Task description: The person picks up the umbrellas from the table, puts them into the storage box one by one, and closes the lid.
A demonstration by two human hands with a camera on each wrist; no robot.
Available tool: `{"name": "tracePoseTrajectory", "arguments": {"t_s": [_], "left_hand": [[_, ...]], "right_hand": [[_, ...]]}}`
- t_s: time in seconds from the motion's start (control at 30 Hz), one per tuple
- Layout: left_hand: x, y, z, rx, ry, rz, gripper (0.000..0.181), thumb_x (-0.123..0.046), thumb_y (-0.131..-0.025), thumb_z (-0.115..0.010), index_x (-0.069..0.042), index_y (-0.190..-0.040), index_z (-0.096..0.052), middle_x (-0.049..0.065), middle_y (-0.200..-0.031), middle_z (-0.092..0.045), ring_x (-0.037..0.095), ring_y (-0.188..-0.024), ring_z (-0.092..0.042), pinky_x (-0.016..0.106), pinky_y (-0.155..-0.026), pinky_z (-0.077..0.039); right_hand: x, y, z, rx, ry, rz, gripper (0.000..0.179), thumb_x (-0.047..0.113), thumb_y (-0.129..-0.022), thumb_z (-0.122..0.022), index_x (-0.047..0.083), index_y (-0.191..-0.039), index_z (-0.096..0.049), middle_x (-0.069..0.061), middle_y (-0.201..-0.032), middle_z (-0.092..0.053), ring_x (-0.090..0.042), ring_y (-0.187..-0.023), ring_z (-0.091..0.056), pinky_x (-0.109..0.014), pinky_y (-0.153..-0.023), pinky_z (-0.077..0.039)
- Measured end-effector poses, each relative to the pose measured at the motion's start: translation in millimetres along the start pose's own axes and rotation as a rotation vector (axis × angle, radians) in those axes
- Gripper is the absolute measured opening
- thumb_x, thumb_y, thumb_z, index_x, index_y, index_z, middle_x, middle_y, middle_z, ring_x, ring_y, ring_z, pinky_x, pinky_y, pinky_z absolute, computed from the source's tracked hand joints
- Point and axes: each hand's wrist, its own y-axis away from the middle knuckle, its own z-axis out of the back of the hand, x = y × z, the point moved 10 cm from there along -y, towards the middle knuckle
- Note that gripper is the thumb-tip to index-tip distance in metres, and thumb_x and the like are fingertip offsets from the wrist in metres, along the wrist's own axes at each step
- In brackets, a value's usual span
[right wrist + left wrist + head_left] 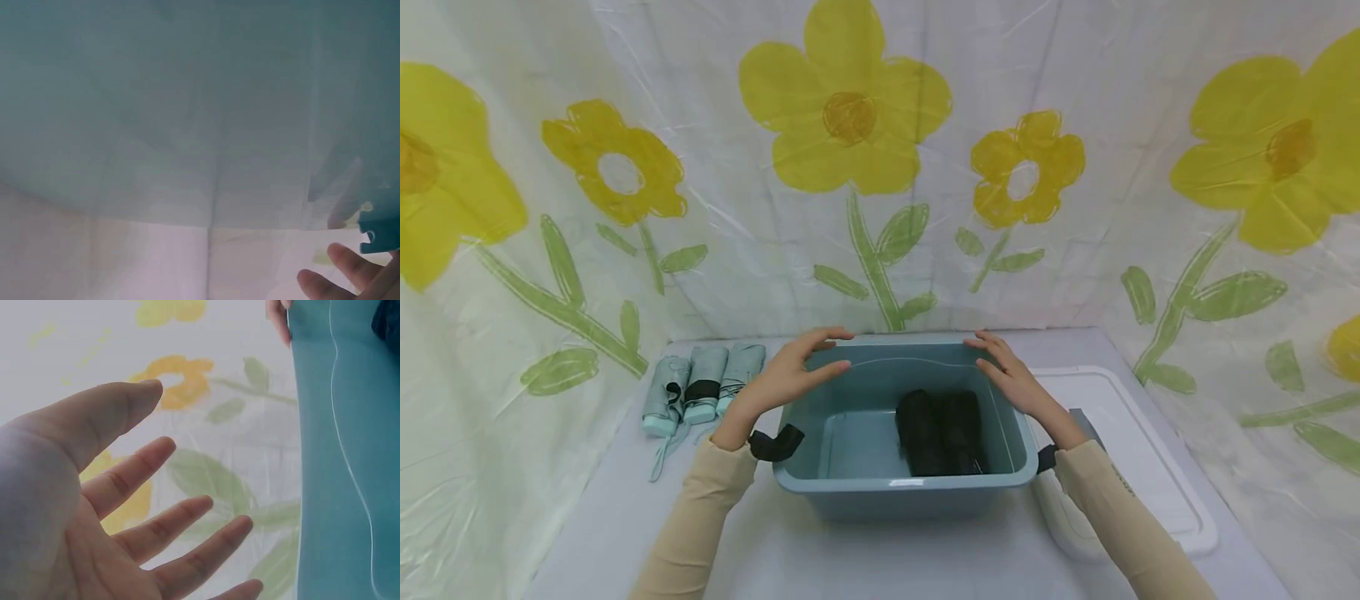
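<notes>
A blue-grey plastic bin (917,504) sits at the middle of the table, with two black rolled bundles (919,433) lying side by side in its right half. Above its back left corner, my left hand (786,371) has thumb and fingers spread, holding nothing. In the left wrist view, that same hand (119,487) shows its palm beside the bin wall (331,487). My right hand (1015,383) is at the back right rim, its fingers extended. From the right wrist, its fingertips (342,257) appear just below a notched tab (381,236) on the bin.
Three light-blue folded umbrellas (703,385) lie in a row at the back left, one with a trailing wrist strap. To the right of the bin lies a white lid (1150,467), partly under my right forearm. A flower-printed sheet (730,250) hangs behind the table.
</notes>
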Motion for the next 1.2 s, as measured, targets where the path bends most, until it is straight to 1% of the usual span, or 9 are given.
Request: {"name": "tracePoseTrajectory", "arguments": {"t_s": [0.1,0.27,0.33,0.47,0.63,0.77,0.9,1.1,1.2], "left_hand": [[7.1,4.4,9.4,-0.041,0.003,0.022,0.045,-0.029,-0.091,-0.059,-0.019,-0.134,-0.047,0.007,-0.143,-0.04,0.032,-0.13,-0.038,0.059,-0.103,-0.026],[25.4,13.4,17.8,-0.071,0.019,0.06,0.046,-0.023,-0.092,-0.059,-0.011,-0.134,-0.046,0.013,-0.145,-0.035,0.035,-0.133,-0.032,0.062,-0.103,-0.022],[32.5,17.7,21.3,-0.078,0.01,0.072,0.047,-0.024,-0.092,-0.059,-0.01,-0.135,-0.046,0.013,-0.145,-0.034,0.035,-0.133,-0.03,0.062,-0.103,-0.022],[47.3,25.5,30.4,-0.11,-0.01,0.099,0.047,-0.03,-0.092,-0.058,-0.012,-0.134,-0.046,0.012,-0.144,-0.036,0.034,-0.134,-0.029,0.062,-0.103,-0.022],[63.6,34.0,40.5,-0.155,-0.042,0.128,0.045,-0.031,-0.093,-0.057,-0.012,-0.132,-0.048,0.013,-0.142,-0.039,0.034,-0.133,-0.03,0.058,-0.103,-0.025],[75.9,37.8,42.4,-0.167,-0.09,0.13,0.047,-0.03,-0.092,-0.058,-0.008,-0.133,-0.047,0.015,-0.139,-0.041,0.036,-0.131,-0.034,0.056,-0.102,-0.03],[89.5,39.2,39.2,-0.155,-0.125,0.136,0.051,-0.03,-0.092,-0.058,-0.006,-0.135,-0.044,0.018,-0.139,-0.042,0.038,-0.127,-0.037,0.056,-0.099,-0.032],[104.3,40.7,38.8,-0.159,-0.129,0.117,0.045,-0.023,-0.094,-0.055,-0.001,-0.133,-0.045,0.021,-0.135,-0.044,0.039,-0.127,-0.035,0.057,-0.1,-0.03],[112.5,41.0,39.9,-0.158,-0.155,0.122,0.044,-0.02,-0.094,-0.056,0.001,-0.131,-0.046,0.023,-0.134,-0.043,0.041,-0.128,-0.033,0.059,-0.101,-0.028]], "right_hand": [[0.5,-0.2,0.2,-0.002,0.004,0.002,0.04,0.004,-0.098,-0.041,-0.006,-0.136,-0.038,-0.028,-0.146,-0.02,-0.047,-0.134,-0.018,-0.066,-0.1,-0.022],[0.1,0.3,-0.1,-0.006,0.001,0.0,0.039,0.003,-0.098,-0.041,-0.006,-0.136,-0.038,-0.027,-0.146,-0.02,-0.046,-0.134,-0.018,-0.066,-0.1,-0.022],[-0.5,1.0,-0.1,-0.006,-0.006,-0.002,0.04,0.003,-0.098,-0.041,-0.006,-0.136,-0.038,-0.028,-0.146,-0.02,-0.046,-0.134,-0.018,-0.066,-0.1,-0.022],[-1.2,2.0,-0.3,-0.007,-0.01,-0.002,0.04,0.003,-0.098,-0.04,-0.005,-0.136,-0.038,-0.027,-0.146,-0.021,-0.046,-0.135,-0.018,-0.066,-0.1,-0.021],[-1.4,1.6,0.1,-0.011,-0.01,0.0,0.039,0.006,-0.099,-0.04,-0.005,-0.137,-0.038,-0.026,-0.147,-0.021,-0.046,-0.135,-0.018,-0.066,-0.101,-0.021],[-1.6,0.9,-1.0,-0.008,-0.009,0.003,0.04,0.004,-0.098,-0.04,-0.005,-0.137,-0.038,-0.027,-0.147,-0.02,-0.046,-0.135,-0.018,-0.066,-0.1,-0.021],[-1.2,1.2,-2.4,-0.005,0.001,0.009,0.04,0.002,-0.097,-0.041,-0.006,-0.136,-0.038,-0.028,-0.146,-0.02,-0.047,-0.134,-0.018,-0.066,-0.1,-0.021],[-2.1,1.5,-3.1,-0.003,-0.002,0.011,0.039,0.003,-0.098,-0.041,-0.006,-0.136,-0.038,-0.027,-0.146,-0.02,-0.047,-0.134,-0.019,-0.066,-0.099,-0.022],[-14.5,-2.5,-3.1,-0.009,0.001,0.013,0.04,0.005,-0.098,-0.041,-0.003,-0.137,-0.038,-0.026,-0.147,-0.02,-0.045,-0.135,-0.018,-0.066,-0.1,-0.021]]}}
